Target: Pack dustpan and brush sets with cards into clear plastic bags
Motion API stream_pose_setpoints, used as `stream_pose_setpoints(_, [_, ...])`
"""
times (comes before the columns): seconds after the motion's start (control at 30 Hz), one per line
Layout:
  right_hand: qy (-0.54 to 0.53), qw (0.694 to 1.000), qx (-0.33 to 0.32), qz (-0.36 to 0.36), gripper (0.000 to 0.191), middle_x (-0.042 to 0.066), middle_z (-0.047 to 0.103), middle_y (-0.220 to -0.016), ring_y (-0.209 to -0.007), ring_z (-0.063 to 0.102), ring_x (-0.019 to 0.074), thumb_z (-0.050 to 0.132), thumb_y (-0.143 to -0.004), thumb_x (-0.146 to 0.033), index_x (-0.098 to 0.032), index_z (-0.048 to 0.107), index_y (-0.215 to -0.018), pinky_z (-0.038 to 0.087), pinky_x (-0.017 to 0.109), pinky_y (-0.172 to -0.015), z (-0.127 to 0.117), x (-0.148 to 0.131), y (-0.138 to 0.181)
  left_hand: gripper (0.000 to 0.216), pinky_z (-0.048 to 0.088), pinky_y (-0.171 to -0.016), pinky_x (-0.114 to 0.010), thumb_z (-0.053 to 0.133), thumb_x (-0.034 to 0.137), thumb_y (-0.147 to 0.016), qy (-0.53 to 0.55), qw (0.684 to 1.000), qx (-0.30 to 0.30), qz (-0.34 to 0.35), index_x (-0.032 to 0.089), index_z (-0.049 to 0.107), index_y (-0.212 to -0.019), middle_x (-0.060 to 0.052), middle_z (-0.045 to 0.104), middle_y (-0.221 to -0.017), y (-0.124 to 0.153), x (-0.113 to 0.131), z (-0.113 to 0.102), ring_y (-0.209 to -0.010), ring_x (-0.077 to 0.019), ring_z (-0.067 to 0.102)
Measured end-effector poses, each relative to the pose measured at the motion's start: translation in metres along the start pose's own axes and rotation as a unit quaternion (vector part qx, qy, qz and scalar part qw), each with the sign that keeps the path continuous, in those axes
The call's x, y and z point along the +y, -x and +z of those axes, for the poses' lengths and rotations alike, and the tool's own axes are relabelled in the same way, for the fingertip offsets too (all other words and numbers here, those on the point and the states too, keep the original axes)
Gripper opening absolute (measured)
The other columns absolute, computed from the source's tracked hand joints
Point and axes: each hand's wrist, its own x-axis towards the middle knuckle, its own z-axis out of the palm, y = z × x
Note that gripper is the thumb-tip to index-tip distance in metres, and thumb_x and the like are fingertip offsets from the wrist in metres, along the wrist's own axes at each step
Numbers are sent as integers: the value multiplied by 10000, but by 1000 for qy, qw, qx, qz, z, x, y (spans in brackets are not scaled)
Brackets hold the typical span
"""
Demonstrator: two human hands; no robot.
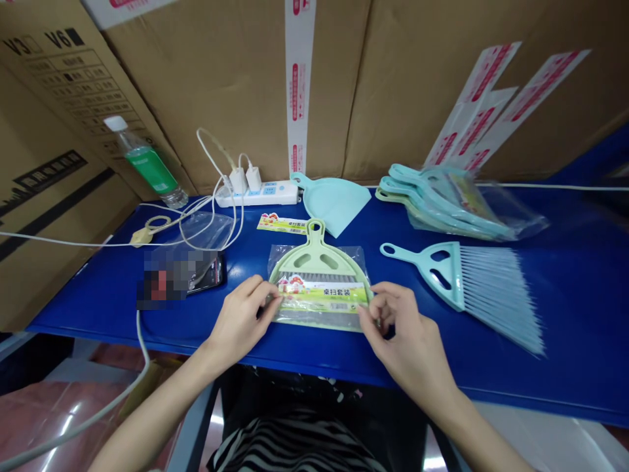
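1. Head view: one pale-green plastic dustpan-and-brush set (319, 252) lay partly in one crinkled clear bag (359, 253), near the front of the smooth blue tabletop (580, 308).
2. One rectangular label card (322, 292) crossed its bristles.
3. Left hand (242, 316) and right hand (407, 331): each grip was clamped on the bag's respective edge.
4. One fan-bristled turquoise brush (448, 274) lay right; one flat turquoise dustpan (338, 199) lay behind.

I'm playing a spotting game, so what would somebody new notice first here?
Probably the green brush and dustpan under clear plastic, at the front of the blue table, between the left hand and right hand. Next, perhaps, the loose blue brush on the right, bristles fanned out.
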Motion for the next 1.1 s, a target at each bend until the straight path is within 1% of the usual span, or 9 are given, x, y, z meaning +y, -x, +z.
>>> stream_pose_setpoints(0.17, [69,997,15,-17,109,-33,510,-717,-421,488,82,420,-958,-224,-192,489,-1036,387,197,-369,0,1,-3,129,492,-619,-195,493,139,-938,5,1000,-1,-4,191,571,-850,7,554,-840,-2,-2,-1,-703,-100,598])
stream_pose_setpoints(0.3, [84,996,-9,-26,124,0,568,-785,-417,492,77,391,-966,-189,-193,513,-988,393,201,-370,-1,0,-6,142,514,-642,-192,472,122,-951,10,1000,-1,1,194,561,-867,2,572,-864,-3,-3,-1,-743,-104,627])
stream_pose_setpoints(0.47, [148,987,-7,-61,189,5,594,-743,-425,478,86,396,-967,-154,-161,584,-959,349,220,-363,0,0,-4,152,512,-627,-197,448,137,-976,1,1000,-8,25,193,574,-911,-10,593,-899,-1,-4,0,-746,-108,633])
stream_pose_setpoints(0.6, [241,960,26,-142,251,34,628,-685,-617,541,163,455,-936,-83,-162,685,-872,410,272,-531,-3,-5,-5,165,504,-628,-230,459,137,-977,-39,997,-21,66,182,603,-912,-19,633,-862,-2,-2,0,-730,-131,619])
stream_pose_setpoints(0.7, [239,945,13,-225,332,64,724,-812,-766,561,200,423,-938,-41,-156,731,-894,430,311,-662,-5,-11,-7,212,468,-621,-279,446,124,-981,-115,985,-6,131,183,638,-911,-25,684,-844,-5,5,-1,-724,-165,597])
stream_pose_setpoints(0.8, [219,935,-19,-277,361,61,748,-854,-810,574,200,397,-943,-27,-124,745,-934,430,322,-715,-2,-13,-10,257,467,-666,-286,406,106,-994,-150,967,-19,204,164,655,-1013,-30,714,-890,-8,16,1,-792,-167,611])
stream_pose_setpoints(0.87, [221,930,-37,-291,376,57,743,-819,-789,584,192,385,-936,-12,-111,747,-963,433,321,-740,1,-13,-11,288,482,-727,-273,374,90,-999,-158,958,-37,235,135,645,-1084,-39,719,-917,-9,23,5,-845,-158,623])
stream_pose_setpoints(0.97, [240,925,-47,-291,389,69,730,-798,-777,604,190,376,-925,-7,-102,741,-1022,441,325,-757,4,-11,-11,339,485,-745,-276,321,68,-994,-173,955,-36,240,83,626,-1142,-64,718,-938,-8,29,11,-833,-162,630])
stream_pose_setpoints(1.1, [246,926,-47,-282,354,108,744,-906,-843,634,208,431,-908,-29,-113,728,-1081,459,346,-761,1,-9,-7,374,488,-735,-299,312,42,-963,-180,955,-36,232,60,622,-1171,-97,718,-975,-3,31,14,-833,-177,632])
